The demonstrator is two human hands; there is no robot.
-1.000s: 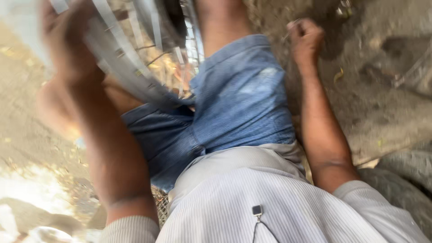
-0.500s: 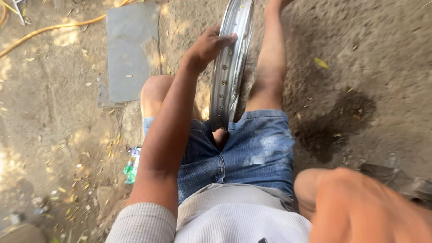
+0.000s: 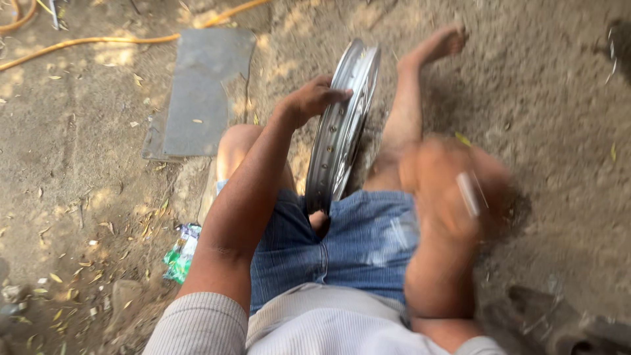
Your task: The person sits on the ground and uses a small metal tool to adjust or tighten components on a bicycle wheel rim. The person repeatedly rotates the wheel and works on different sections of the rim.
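Observation:
I sit on bare dirt with a shiny metal wheel rim (image 3: pixel 342 125) standing upright between my legs. My left hand (image 3: pixel 310 100) grips the rim's upper left edge, fingers curled over it. My right hand (image 3: pixel 453 187) is raised over my right thigh and heavily blurred; a small thin pale piece (image 3: pixel 468 194) shows in its fingers, its kind unclear. Blue denim shorts (image 3: pixel 342 246) cover my lap, and my right bare foot (image 3: pixel 442 45) stretches out beyond the rim.
A flat grey slab (image 3: pixel 200 92) lies on the ground to the left. A yellow hose (image 3: pixel 118 41) runs across the top left. A green wrapper (image 3: pixel 179 253) lies by my left hip. Dark metal parts (image 3: pixel 559 322) sit at the bottom right.
The view has swung and steadied over the lap. My left hand keeps its hold on the rim. My right hand has risen from the bottom right to over my thigh.

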